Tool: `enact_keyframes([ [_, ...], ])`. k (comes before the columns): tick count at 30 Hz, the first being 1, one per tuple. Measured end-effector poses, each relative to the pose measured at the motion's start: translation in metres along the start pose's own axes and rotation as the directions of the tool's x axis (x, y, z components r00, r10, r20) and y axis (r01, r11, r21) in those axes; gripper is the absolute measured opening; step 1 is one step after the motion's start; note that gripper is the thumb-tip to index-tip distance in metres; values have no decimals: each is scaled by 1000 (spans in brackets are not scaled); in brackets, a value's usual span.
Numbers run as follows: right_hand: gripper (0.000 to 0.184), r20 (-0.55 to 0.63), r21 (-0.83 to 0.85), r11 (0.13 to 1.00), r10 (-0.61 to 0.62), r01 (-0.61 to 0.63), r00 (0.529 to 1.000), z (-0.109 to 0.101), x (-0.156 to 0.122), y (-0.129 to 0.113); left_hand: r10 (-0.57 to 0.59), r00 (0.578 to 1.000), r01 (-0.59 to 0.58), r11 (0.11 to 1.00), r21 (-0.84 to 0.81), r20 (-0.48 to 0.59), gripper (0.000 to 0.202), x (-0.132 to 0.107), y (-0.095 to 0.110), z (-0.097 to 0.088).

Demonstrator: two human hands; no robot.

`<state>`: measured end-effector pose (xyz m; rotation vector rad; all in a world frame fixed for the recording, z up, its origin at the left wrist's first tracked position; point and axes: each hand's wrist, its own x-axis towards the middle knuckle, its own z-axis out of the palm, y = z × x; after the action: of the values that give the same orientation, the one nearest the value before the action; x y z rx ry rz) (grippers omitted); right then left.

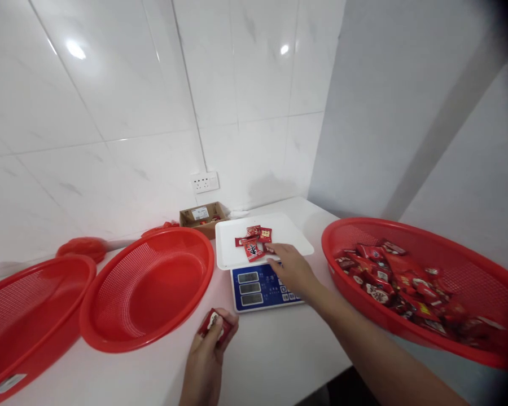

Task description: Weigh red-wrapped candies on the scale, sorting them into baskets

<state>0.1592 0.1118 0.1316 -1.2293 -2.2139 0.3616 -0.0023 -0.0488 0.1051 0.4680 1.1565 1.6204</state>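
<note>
empty red baskets (148, 287), cardboard box (202, 215), wall socket (205, 182)

white table (279, 349), baskets (148, 287), scale (262, 282), box (201, 217)

The scale's display digits (249, 287) are too small to read, and the right hand (292, 270) covers part of its keypad. The leftmost red basket (29, 316) runs off the frame's edge, and the cardboard box (201, 217) label is unreadable.

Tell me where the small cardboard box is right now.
In the head view, the small cardboard box sits at the back of the counter against the tiled wall, below the wall socket, just behind the scale's white tray.
</note>
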Motion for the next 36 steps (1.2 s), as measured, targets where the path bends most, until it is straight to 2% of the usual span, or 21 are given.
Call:
enact_keyframes([
  [2,34,103,-127,991,64,-51,993,-9,22,13,119,993,-118,972,203,6,26,-3,11,-7],
  [5,30,222,-212,974,125,-77,967,-12,40,21,270,963,-227,825,518,-7,33,-10,20,-14],
  [7,28,248,-221,972,140,-84,959,-10,45,23,343,939,-254,739,624,-25,38,-13,22,-18],
  [9,26,257,-219,972,147,-90,955,-8,48,26,377,926,-264,692,672,-25,44,-14,22,-22],
  [11,25,240,-206,972,160,-111,957,-8,50,29,382,923,-252,678,690,-38,54,-12,22,-26],
  [14,28,166,-162,971,199,-173,966,-11,58,26,336,936,-185,714,675,-99,69,-9,21,-31],
  [17,29,130,-48,985,172,-167,977,-11,68,5,245,967,-149,769,621,-72,72,-5,15,-33],
  [20,33,165,137,987,66,-89,984,-3,78,-32,195,981,-161,803,573,2,72,-2,6,-31],
  [22,40,190,353,936,-70,-2,979,5,81,-54,176,984,-154,806,572,16,74,-1,3,-28],
  [24,47,159,436,896,-166,82,973,13,80,-64,178,984,-155,797,584,17,79,0,2,-27],
  [26,46,121,273,956,-149,112,981,20,75,-61,210,977,-157,796,585,-24,83,2,3,-29],
  [29,32,97,-4,999,-43,43,994,27,63,-39,251,960,-136,807,575,-126,89,5,5,-36],
  [33,34,112,-32,999,43,-40,993,34,53,-12,268,948,-122,799,589,-168,93,10,5,-45],
  [36,34,111,13,999,50,-52,993,37,55,-5,274,948,-132,800,586,-160,90,14,5,-47],
])
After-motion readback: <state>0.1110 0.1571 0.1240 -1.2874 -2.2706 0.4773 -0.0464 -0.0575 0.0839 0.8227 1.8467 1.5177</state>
